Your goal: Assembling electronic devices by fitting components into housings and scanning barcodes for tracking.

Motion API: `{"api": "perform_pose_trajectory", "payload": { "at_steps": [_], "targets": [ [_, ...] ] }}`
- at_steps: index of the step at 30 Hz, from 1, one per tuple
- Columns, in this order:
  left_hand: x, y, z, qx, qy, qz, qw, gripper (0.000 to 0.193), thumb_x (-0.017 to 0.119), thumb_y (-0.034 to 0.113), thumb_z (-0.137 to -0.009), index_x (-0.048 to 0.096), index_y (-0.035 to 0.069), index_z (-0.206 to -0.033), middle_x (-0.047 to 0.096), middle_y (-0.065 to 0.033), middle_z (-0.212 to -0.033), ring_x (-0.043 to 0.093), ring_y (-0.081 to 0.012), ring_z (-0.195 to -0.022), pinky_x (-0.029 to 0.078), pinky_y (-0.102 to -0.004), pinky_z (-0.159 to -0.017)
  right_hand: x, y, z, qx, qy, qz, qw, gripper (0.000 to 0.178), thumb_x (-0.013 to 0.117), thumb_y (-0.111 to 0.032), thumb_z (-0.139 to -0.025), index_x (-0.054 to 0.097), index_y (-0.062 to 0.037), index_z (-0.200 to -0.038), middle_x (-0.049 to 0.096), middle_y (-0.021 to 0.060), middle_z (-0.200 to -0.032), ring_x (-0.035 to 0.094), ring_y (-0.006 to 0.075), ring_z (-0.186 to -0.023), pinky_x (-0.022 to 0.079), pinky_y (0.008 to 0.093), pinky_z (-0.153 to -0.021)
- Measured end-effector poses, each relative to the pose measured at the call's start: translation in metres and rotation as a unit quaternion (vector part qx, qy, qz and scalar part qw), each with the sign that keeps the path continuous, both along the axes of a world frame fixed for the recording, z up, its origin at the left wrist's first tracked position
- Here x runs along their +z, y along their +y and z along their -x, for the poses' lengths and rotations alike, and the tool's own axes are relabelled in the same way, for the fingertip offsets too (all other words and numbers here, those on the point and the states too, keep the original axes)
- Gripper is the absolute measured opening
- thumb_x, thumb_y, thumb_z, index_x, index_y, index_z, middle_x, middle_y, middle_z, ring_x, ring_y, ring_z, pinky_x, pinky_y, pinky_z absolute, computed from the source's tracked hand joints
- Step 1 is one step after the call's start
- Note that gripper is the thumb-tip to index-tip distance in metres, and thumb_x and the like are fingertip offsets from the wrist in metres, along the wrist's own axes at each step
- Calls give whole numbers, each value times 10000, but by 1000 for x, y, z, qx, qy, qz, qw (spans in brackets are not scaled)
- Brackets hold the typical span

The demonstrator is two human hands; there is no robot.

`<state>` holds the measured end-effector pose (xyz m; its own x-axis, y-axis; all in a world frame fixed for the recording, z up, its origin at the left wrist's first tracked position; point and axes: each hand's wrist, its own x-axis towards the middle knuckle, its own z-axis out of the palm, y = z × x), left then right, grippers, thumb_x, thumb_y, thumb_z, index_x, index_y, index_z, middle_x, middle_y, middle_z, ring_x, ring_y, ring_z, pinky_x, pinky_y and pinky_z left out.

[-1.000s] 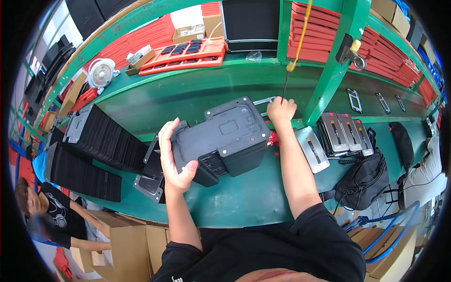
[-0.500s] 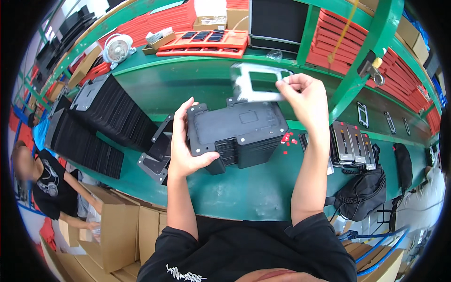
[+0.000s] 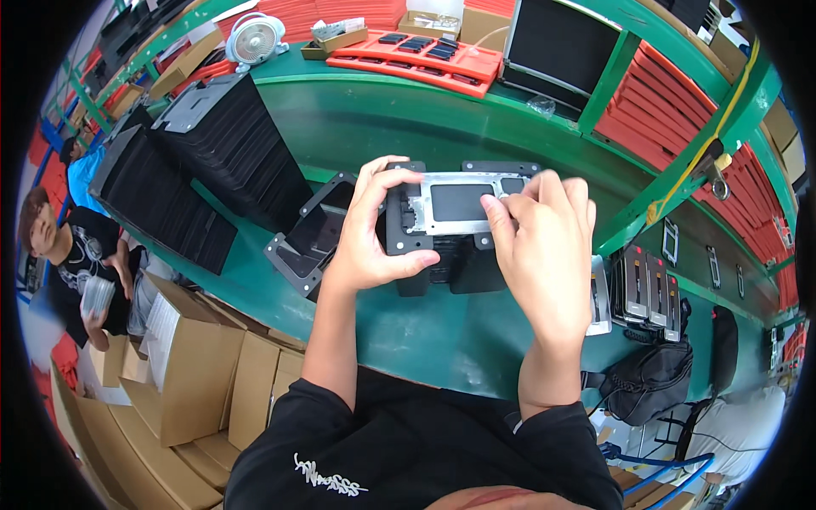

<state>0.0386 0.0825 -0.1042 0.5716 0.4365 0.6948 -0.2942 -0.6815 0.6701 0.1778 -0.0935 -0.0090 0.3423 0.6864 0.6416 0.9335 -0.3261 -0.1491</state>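
Observation:
A silver metal frame [image 3: 430, 223] with a large rectangular opening lies flat over the top of a black stack of flat plates [image 3: 481, 279]. My left hand [image 3: 361, 225] is closed around the left end of the stack, its fingers at the far side by the frame's corner and its thumb on the near edge. Above the frame's right end, my right hand [image 3: 544, 246] has its thumb and fingers bent onto it; the fingertips are partly smeared by motion. Part of the frame's right end is hidden under that hand.
Tall stacks of black plates [image 3: 229, 144] and loose black trays [image 3: 310, 238] stand left on the green bench [image 3: 382, 331]. Grey-black devices [image 3: 650, 289] and a black bag [image 3: 650, 382] lie right. Behind are a fan [image 3: 255, 41] and an orange tray [image 3: 476, 64]. Cardboard boxes [image 3: 204, 374] and a co-worker [image 3: 85, 255] are left.
My right hand has brought the silver frame down and left onto the black stack. My left hand's fingers have moved over the far edge. The view has shifted, and the co-worker now holds something clear.

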Motion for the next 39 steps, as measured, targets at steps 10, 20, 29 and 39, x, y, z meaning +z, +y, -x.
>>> {"api": "perform_pose_trajectory", "payload": {
  "at_steps": [10,20,29,39],
  "targets": [
    [30,9,8,-14,93,-85,992,642,908,399,-599,695,48,-1093,534,-202,-1283,545,-336,-1211,437,-443,-1029,5,-13,-31,96,77,28,992,275,682,-235,-969,759,10,-869,647,103,-968,545,293,-973,425,408,-876],
    [35,6,8,-34,114,-68,991,654,903,408,-603,689,45,-1103,530,-198,-1276,545,-326,-1202,431,-431,-1028,-54,-77,-194,-128,375,218,892,353,758,-311,-903,761,15,-1038,742,95,-807,673,210,-662,539,345,-601],
    [23,11,8,-34,89,-57,994,683,900,444,-582,674,49,-1091,501,-192,-1270,513,-343,-1239,419,-463,-1054,-88,-24,-193,-228,267,480,804,326,872,-150,-755,789,-32,-1047,769,195,-1044,765,314,-942,617,436,-802],
    [21,5,3,-28,82,-46,995,714,888,492,-601,656,43,-1105,493,-201,-1282,514,-347,-1229,412,-469,-1059,-132,14,-164,-264,187,339,883,466,893,-147,-731,750,-43,-1162,755,176,-1121,735,328,-1051,602,437,-857]
  ]
}}
